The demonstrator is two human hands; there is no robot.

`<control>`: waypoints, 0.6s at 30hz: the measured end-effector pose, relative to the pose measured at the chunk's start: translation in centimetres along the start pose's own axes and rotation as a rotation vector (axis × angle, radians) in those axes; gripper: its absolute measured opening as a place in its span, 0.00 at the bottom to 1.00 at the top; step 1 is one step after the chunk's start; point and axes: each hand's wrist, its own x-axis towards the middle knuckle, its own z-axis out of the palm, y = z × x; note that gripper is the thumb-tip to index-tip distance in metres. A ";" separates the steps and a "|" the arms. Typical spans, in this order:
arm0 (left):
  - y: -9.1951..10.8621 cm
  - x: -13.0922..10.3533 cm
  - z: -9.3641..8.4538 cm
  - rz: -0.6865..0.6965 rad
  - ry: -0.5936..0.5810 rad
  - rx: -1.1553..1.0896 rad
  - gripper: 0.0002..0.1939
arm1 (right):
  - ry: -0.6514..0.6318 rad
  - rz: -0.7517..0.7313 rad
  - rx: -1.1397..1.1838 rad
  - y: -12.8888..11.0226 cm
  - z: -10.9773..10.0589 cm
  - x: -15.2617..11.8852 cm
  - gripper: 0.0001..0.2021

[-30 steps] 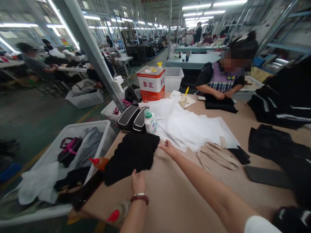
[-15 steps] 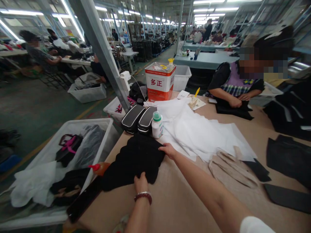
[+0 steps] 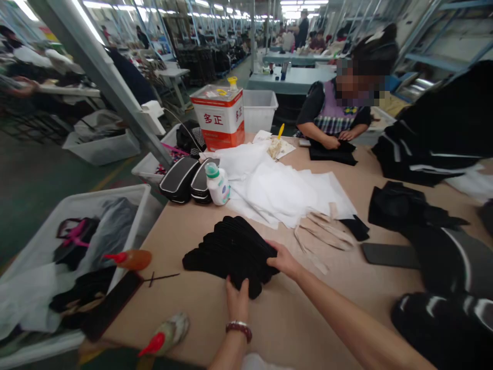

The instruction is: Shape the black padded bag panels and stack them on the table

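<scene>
Black fabric stack (image 3: 231, 249) lies between both hands' fingers (image 3: 246, 283) (edges gripped)

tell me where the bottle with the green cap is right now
In the head view, the green-capped white bottle stands left of centre on the table, between the dark cases and the white sheets.

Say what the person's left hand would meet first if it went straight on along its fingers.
The fanned stack of black fabric pieces, which the left hand already touches. Past it, the line seems to run towards the thin white sheets, though depth is unclear.
</scene>
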 end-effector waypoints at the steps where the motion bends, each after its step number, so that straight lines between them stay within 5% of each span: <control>1: -0.2 -1.5 1.0 0.007 -0.047 -0.037 0.39 | 0.064 -0.054 -0.041 -0.1 -1.0 -2.5 0.33; 5: -0.8 -6.5 3.2 0.020 -0.329 -0.181 0.40 | 0.281 -0.165 -0.234 -0.6 -3.4 -12.0 0.34; 8: -0.9 -8.1 3.0 -0.105 -0.405 -0.199 0.38 | 0.328 -0.132 -0.340 0.4 -4.3 -16.0 0.33; 12: 0.5 -7.1 2.8 -0.229 -0.363 -0.125 0.32 | 0.311 -0.038 -0.437 3.3 -5.4 -16.3 0.24; 18: 3.6 -5.4 6.2 0.084 -0.302 0.239 0.30 | 0.409 0.097 -0.382 5.7 -5.9 -12.9 0.29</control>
